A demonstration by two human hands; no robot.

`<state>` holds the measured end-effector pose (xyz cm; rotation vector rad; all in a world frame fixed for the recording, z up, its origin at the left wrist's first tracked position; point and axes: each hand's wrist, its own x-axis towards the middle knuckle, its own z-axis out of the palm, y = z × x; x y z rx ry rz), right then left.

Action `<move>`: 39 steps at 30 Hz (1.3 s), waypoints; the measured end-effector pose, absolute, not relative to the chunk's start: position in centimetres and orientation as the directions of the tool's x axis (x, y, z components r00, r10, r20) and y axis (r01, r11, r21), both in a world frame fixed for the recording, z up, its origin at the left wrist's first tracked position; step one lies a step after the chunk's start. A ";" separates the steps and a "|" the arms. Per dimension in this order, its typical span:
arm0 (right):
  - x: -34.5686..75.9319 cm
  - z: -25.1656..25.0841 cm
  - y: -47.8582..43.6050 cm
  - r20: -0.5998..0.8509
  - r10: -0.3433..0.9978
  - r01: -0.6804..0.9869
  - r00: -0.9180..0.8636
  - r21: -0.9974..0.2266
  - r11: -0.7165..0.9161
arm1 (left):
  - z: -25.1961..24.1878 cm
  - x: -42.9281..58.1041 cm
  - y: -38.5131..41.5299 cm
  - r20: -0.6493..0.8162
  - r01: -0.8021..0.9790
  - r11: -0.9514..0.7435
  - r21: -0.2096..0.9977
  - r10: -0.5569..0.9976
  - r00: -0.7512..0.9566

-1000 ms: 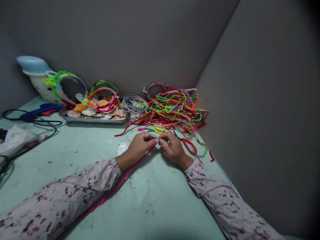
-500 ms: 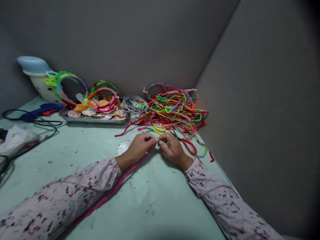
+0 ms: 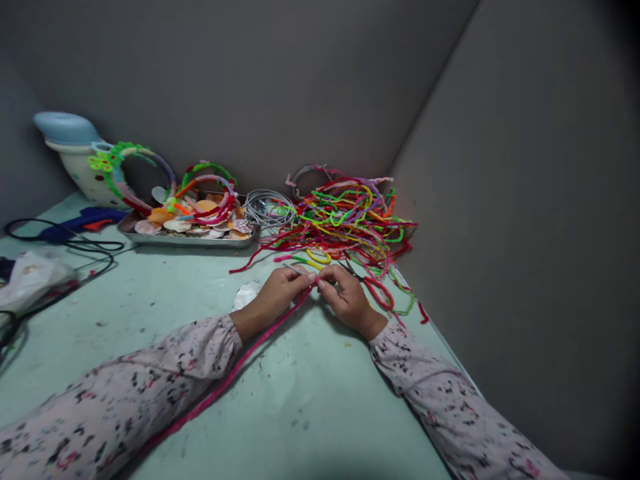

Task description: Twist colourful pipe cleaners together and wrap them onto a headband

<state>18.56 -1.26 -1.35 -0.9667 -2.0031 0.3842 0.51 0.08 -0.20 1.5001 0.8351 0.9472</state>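
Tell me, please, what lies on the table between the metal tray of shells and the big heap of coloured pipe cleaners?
In the head view, a coil of thin silvery wire lies between the tray and the pipe-cleaner heap, its right edge touching the heap.

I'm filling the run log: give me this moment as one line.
left hand: pinches pink pipe cleaner | right hand: pinches same end | pipe cleaner pile: just behind hands | table: under both

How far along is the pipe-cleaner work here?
Done: wrapped hoops sit at the shell tray. In hand: left hand and right hand pinch a pink pipe cleaner at the fingertips. Left: a big loose pile and bare wire rings.
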 end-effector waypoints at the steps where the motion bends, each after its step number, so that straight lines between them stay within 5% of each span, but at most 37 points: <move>1: 18.5 -1.3 -1.3 0.567 0.751 0.488 -0.337 -0.577 0.655 | -0.2 0.5 0.1 0.109 0.004 -0.123 0.992 0.895 0.432; 39: 18.5 -1.4 -1.3 0.584 0.704 0.487 -0.404 -0.514 0.706 | -0.6 0.5 0.6 0.049 0.020 -0.067 0.998 0.874 0.483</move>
